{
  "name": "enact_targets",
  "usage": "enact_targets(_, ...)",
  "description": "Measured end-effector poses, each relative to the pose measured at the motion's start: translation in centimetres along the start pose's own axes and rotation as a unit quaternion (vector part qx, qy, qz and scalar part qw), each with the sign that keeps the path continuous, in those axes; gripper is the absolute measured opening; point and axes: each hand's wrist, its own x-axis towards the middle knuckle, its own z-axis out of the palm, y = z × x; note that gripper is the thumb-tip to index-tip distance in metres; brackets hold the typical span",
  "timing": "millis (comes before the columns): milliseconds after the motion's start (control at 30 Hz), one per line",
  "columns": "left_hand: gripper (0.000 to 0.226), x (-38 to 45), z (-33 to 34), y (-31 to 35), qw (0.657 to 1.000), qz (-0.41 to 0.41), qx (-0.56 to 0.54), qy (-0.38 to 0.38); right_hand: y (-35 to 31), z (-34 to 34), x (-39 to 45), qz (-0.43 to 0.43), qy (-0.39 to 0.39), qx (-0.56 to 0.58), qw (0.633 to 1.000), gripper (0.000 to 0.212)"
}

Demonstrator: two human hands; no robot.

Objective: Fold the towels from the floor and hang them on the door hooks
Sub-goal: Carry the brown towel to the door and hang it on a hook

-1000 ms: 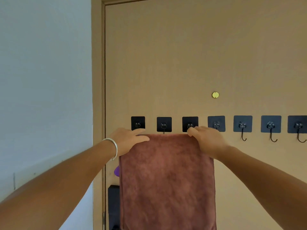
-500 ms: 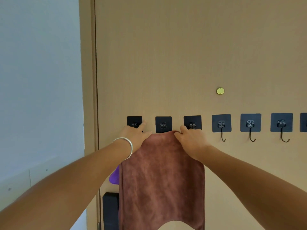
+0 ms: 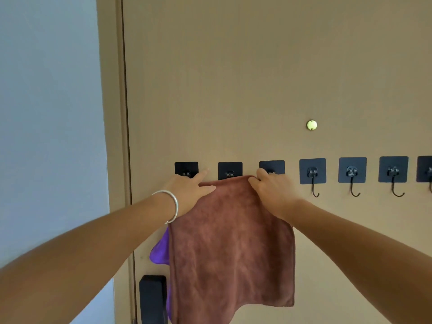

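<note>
— So how will the brown towel [image 3: 230,242] feel when it is handled?

— Soft and light, most likely. It is floppy, so it sags wherever it is not held. It is best taken at the top edge, near the two corners, so the fold is kept flat.

— Where is it now?

— It is held flat against the door [image 3: 233,78], with its top edge right under the second black hook [image 3: 230,171] in the row. The rest hangs straight down. Whether it is caught on a hook yet cannot be told.

— And the hands?

— Both arms are stretched out. The towel's top left part is gripped by the left hand [image 3: 190,190], with one finger pointing up by the first hook [image 3: 186,170]. The top right part is pinched by the right hand [image 3: 272,190], with its fingers curled over the edge under the third hook [image 3: 271,168].

— Anything else?

— A purple cloth [image 3: 161,251] is seen behind the towel.
</note>
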Motion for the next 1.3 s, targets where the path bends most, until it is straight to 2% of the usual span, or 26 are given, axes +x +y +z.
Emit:
enact_targets(33, 0.062, 0.1, 0.0, 0.6, 1.000, -0.011, 0.004, -0.017, -0.4, 0.2, 0.0, 0.004, 0.001, 0.000, 1.000, 0.026)
enact_targets(100, 0.066, 0.1, 0.6, 1.6, 0.999, -0.029, 0.015, -0.003, -1.2, 0.8, -0.1, 0.007, 0.002, 0.001, 1.000, 0.027)
enact_targets(333, 0.042, -0.5, 3.8, 5.4, 0.997, -0.055, -0.035, 0.035, -4.2, 3.5, -2.3, -0.011, 0.011, 0.007, 1.000, 0.034)
enact_targets(367, 0.044, -0.6, 4.1, 6.0, 0.997, -0.052, -0.048, 0.033, -4.7, 3.7, -2.8, -0.013, 0.025, 0.008, 1.000, 0.034)
enact_targets(467, 0.056, -1.1, 5.2, 7.4, 0.992, -0.064, -0.108, 0.032, -6.1, 4.8, -4.1, -0.044, -0.005, -0.013, 0.999, 0.048)
enact_targets(533, 0.061, -1.4, 5.9, 8.1, 0.985, -0.079, -0.151, 0.033, -7.0, 5.5, -4.6, -0.039, 0.046, -0.019, 0.998, 0.057)
enact_targets(667, 0.057, -2.3, 6.8, 9.6, 0.972, -0.116, -0.202, 0.020, -9.1, 6.4, -5.2, -0.010, 0.057, 0.036, 0.998, 0.057)
enact_targets(767, 0.046, -3.0, 7.3, 9.9, 0.974, -0.126, -0.188, 0.019, -9.4, 7.0, -5.8, -0.005, 0.049, 0.057, 0.997, 0.060)
enact_targets(933, 0.035, -4.4, 7.1, 9.6, 0.995, -0.049, -0.080, -0.045, -9.0, 7.2, -6.9, -0.016, 0.052, 0.082, 0.995, 0.052)
enact_targets(1067, 0.032, -5.3, 5.4, 8.7, 0.994, -0.036, -0.063, -0.083, -7.9, 6.4, -6.9, -0.007, 0.060, 0.116, 0.991, 0.043)
enact_targets(1167, 0.029, -5.5, 3.6, 7.6, 0.993, -0.064, -0.088, -0.043, -6.4, 5.1, -6.2, 0.025, 0.126, 0.162, 0.978, 0.029)
enact_targets(1233, 0.033, -5.0, 2.7, 6.8, 0.991, -0.081, -0.102, 0.023, -5.8, 4.0, -5.4, 0.055, 0.172, 0.183, 0.966, 0.045)
enact_targets(1300, 0.042, -4.2, 2.4, 6.2, 0.985, -0.092, -0.108, 0.094, -5.4, 3.2, -4.5, 0.075, 0.184, 0.189, 0.962, 0.056)
